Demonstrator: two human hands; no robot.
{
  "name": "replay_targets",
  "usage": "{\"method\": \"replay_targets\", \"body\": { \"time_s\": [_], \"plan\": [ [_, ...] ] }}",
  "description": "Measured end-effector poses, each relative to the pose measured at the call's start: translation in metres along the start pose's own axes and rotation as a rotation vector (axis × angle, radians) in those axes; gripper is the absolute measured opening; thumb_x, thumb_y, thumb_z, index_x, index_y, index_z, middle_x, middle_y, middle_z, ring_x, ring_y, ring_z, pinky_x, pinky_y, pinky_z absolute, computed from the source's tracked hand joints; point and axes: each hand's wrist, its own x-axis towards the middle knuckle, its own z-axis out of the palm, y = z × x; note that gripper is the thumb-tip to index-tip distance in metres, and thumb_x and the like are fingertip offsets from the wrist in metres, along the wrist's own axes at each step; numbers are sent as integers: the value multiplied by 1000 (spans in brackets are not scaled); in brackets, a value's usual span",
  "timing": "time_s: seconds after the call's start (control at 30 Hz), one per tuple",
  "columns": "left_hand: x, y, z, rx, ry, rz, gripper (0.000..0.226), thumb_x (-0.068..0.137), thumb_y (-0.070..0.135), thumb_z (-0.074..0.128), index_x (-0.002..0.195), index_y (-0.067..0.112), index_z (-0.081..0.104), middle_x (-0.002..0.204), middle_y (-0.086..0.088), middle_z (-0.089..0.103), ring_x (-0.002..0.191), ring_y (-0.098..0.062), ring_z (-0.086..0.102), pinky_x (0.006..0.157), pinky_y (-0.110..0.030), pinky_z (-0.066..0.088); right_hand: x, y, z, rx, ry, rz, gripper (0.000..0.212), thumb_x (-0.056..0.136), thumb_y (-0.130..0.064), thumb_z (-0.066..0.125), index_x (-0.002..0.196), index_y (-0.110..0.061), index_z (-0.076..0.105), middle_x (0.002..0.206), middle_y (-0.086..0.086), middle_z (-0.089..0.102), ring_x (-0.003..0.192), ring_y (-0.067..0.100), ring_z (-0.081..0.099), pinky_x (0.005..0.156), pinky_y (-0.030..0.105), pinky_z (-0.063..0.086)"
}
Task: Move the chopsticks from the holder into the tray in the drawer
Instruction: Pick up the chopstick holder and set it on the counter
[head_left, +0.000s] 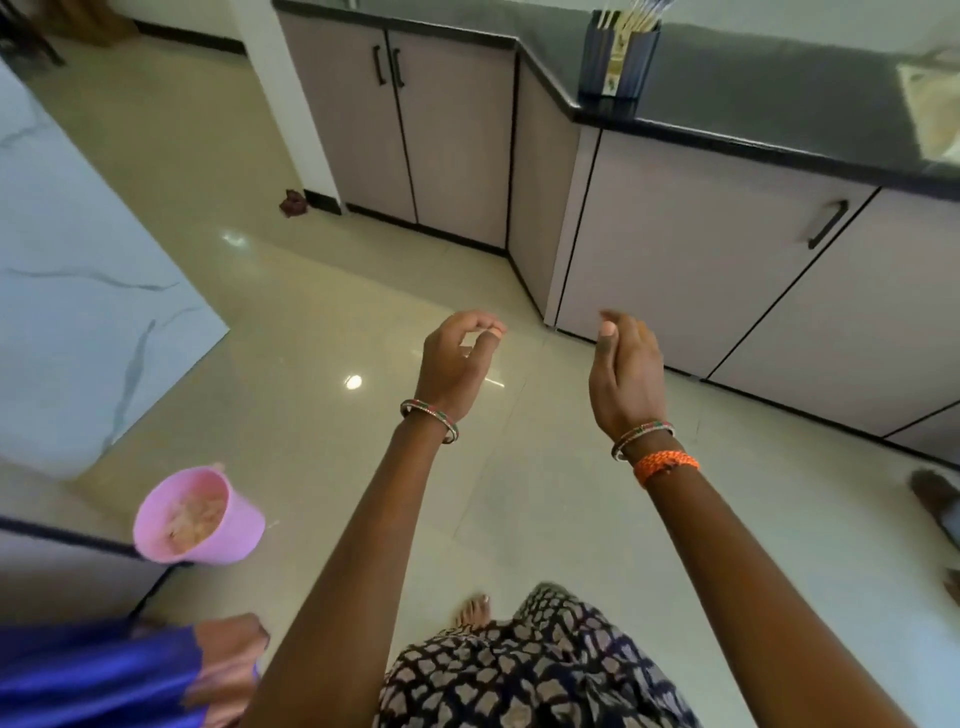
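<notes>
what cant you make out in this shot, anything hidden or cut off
- Chopsticks in the holder, head view: tops cut off by the upper edge; count unclear.
- Drawer and tray: none open, so not visible.
- Right hand: fingertips blurred by motion.
- Pink cup: contents too blurred to identify.
- Sink: cut off by the right edge.

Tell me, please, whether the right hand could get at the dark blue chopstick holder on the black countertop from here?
Probably not yet: the right hand hangs empty over the floor, well short of the dark blue chopstick holder far back on the black countertop. Nothing blocks the way; stepping closer should do.
</notes>
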Motion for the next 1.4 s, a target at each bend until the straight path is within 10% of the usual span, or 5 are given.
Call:
{"method": "replay_targets", "body": {
  "time_s": [0.47, 0.6, 0.73, 1.03, 1.4],
  "plan": [
    [277, -1, 141, -13, -123, 50, 26, 77, 23, 47, 84, 10, 69, 87, 0, 68, 83, 1, 59, 68, 2, 39, 270, 108, 31, 27, 125, 117, 44, 96, -29, 23, 111, -5, 57, 104, 14, 60, 99, 26, 51, 82, 31, 38],
    [354, 9, 187, -84, -89, -17, 28, 77, 27, 47, 85, 10, 69, 71, 5, 61, 56, 4, 50, 54, -6, 37, 352, 142, 31, 24, 106, 100, 44, 95, -29, 23, 111, -4, 56, 103, 14, 60, 98, 25, 51, 80, 25, 33],
    [412, 11, 219, -113, -67, -39, 33, 75, 39, 47, 85, 16, 69, 85, -21, 67, 76, -16, 52, 66, -30, 42, 418, 166, 42, 25, 95, 97, 40, 95, -26, 24, 105, -5, 57, 100, 15, 59, 94, 25, 51, 80, 26, 35],
    [545, -4, 250, -179, -38, -83, 25, 79, 28, 43, 80, 21, 66, 79, -2, 65, 74, -13, 55, 64, -24, 41, 564, 189, 83, 120, 86, 62, 32, 94, -29, 36, 108, -9, 56, 100, 0, 54, 94, 14, 51, 79, 26, 43],
    [787, -59, 301, 66, 56, -313, 20, 91, 10, 44, 107, 10, 56, 101, -9, 60, 94, -23, 56, 72, -30, 48, 779, 248, 159, 634, 215, 702, 26, 83, -25, 56, 100, -9, 67, 100, 7, 67, 97, 22, 59, 88, 37, 47]
  ]
}}
